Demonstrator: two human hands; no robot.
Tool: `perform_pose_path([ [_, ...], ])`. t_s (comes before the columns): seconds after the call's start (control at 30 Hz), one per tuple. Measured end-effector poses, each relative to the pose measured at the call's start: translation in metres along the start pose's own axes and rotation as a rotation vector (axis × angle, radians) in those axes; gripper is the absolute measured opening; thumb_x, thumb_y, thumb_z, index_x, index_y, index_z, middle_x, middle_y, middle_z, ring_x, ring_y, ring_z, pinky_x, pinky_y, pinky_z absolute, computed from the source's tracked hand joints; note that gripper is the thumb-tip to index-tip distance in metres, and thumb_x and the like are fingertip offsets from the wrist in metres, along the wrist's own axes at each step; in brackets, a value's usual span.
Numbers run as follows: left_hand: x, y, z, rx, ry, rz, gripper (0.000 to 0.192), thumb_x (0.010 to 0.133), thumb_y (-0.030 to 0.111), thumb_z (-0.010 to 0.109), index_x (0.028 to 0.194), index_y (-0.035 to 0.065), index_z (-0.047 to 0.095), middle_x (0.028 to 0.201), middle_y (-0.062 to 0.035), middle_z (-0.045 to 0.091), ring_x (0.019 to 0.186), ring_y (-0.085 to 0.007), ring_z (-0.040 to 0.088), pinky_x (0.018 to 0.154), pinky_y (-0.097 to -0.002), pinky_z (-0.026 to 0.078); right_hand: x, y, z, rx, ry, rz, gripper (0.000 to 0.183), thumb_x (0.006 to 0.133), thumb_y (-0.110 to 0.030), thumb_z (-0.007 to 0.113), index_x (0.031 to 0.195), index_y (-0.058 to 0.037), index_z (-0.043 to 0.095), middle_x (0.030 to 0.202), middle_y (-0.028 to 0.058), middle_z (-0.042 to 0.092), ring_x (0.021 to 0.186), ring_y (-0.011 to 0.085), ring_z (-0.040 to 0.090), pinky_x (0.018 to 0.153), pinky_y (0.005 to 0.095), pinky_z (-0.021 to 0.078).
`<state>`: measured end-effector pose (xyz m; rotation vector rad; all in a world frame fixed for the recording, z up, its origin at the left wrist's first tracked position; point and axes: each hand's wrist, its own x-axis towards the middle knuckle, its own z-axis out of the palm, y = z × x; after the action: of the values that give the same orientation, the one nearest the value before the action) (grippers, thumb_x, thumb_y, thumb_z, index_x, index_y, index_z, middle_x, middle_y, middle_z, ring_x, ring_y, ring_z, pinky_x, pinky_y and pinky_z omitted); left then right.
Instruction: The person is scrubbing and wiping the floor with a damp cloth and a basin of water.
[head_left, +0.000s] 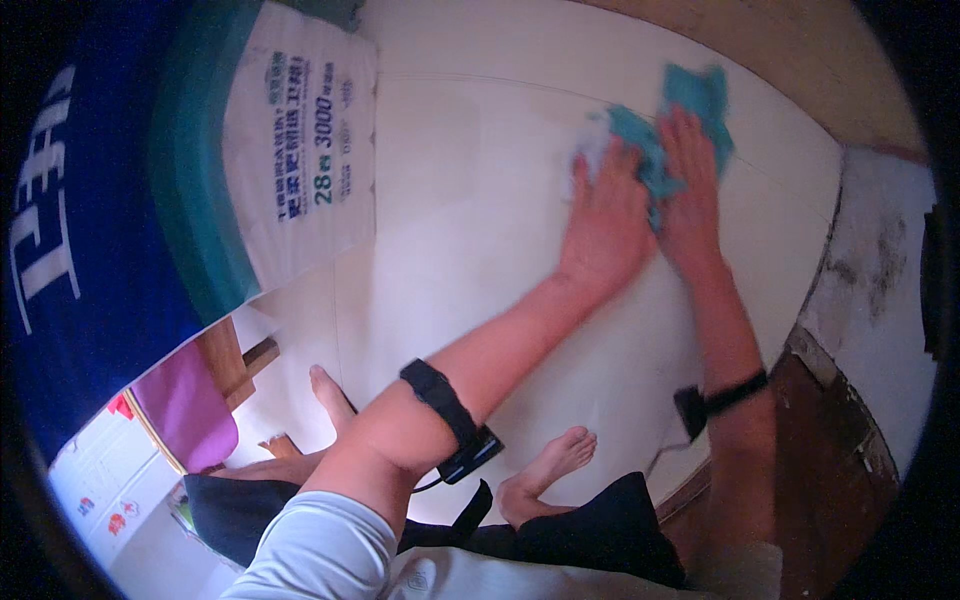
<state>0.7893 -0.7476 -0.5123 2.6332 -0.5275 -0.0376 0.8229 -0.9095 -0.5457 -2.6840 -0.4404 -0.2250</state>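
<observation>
Both hands reach out over the pale tiled floor (465, 225). My left hand (607, 217) presses down on a teal cloth (637, 131), with a whitish cloth or tissue (589, 146) under its outer fingers. Beside it, my right hand (690, 187) lies flat, fingers stretched out, on a further teal piece of cloth (697, 86); whether the teal parts are one cloth is unclear. The hands nearly touch. Their fingertips are blurred, and the palms are hidden against the cloth.
A large blue, green and white printed package (300, 150) stands at the left. Below it are a purple stool or seat (187, 405) and a white box (112, 487). My bare feet (555, 465) are on the floor. A wall base (795, 82) and a stained pale slab (862, 255) bound the right side.
</observation>
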Motion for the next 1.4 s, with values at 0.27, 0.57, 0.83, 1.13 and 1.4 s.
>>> perform_pose_path([
  [0.27,-0.13,-0.098,-0.073,0.081,0.126,-0.362,0.057,0.079,0.005,0.069,0.131,-0.0089,0.052,0.144,-0.0372,0.047,0.14,-0.0545,0.042,0.12,-0.0597,0.033,0.067,-0.18,0.103,0.285,-0.269,-0.429,0.066,0.099,-0.025,0.054,0.16,-0.0045,0.041,0.169,0.0155,0.035,0.159,0.0333,0.028,0.132,0.0497,0.0162],
  [0.57,-0.394,-0.02,-0.125,-0.096,-0.572,-0.594,0.056,0.083,0.015,0.077,0.124,-0.0075,0.046,0.111,-0.031,0.047,0.102,-0.0509,0.05,0.085,-0.0584,0.046,-0.177,-0.321,0.082,0.987,-1.018,-0.534,0.058,0.099,-0.014,0.053,0.155,0.0004,0.045,0.154,0.0185,0.053,0.137,0.0357,0.054,0.117,0.0428,0.0393],
  [0.83,-0.194,-0.066,-0.1,-0.064,-0.175,-0.432,0.041,0.09,0.015,0.073,0.117,-0.006,0.052,0.113,-0.0278,0.051,0.105,-0.0484,0.053,0.085,-0.0544,0.049,-0.006,-0.202,0.086,0.4,-0.402,-0.445,0.049,0.096,-0.013,0.055,0.144,-0.0023,0.055,0.147,0.0143,0.059,0.134,0.0346,0.056,0.109,0.0449,0.0476],
  [1.13,0.001,-0.08,-0.075,-0.052,0.245,-0.339,0.063,0.092,0.019,0.072,0.141,-0.0087,0.043,0.127,-0.0278,0.052,0.114,-0.0463,0.053,0.094,-0.0503,0.05,0.175,-0.084,0.054,-0.097,-0.062,-0.402,0.039,0.094,-0.015,0.06,0.132,-0.0105,0.062,0.155,0.0094,0.054,0.141,0.0332,0.052,0.113,0.0469,0.0477],
  [1.4,0.018,-0.062,-0.05,0.056,0.142,-0.133,0.073,0.091,0.028,0.074,0.149,-0.0048,0.044,0.14,-0.0249,0.053,0.124,-0.0438,0.051,0.103,-0.0519,0.048,0.102,0.01,0.014,-0.255,0.059,0.024,0.05,0.094,-0.029,0.066,0.136,-0.0015,0.057,0.147,0.0196,0.055,0.136,0.0376,0.053,0.11,0.0482,0.0475],
])
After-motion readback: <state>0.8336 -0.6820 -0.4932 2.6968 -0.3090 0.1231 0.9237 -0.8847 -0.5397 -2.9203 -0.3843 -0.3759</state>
